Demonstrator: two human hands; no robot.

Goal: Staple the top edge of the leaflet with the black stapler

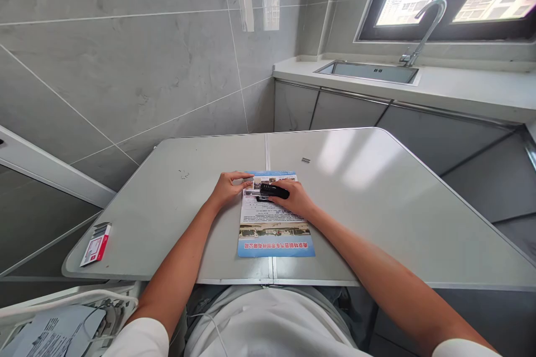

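Observation:
My right hand [293, 196] is wrapped round a black stapler [274, 191], which lies sideways over a printed leaflet [276, 240]. The stapler's silver metal part [253, 193] points left, towards my other hand. My left hand [228, 185] is closed in a pinch by the leaflet's upper left edge. Between its thumb and fingers shows a small grey strip of staples [248, 179], partly hidden by the fingers. The leaflet lies flat across the table's centre seam, its print upside down to me.
Short staple strips [306, 160] lie beyond the leaflet on the white table [419, 223]. Loose dark bits [183, 174] are scattered at the left. A red-and-white box [96, 244] lies near the left corner. A counter with a sink [372, 71] stands behind.

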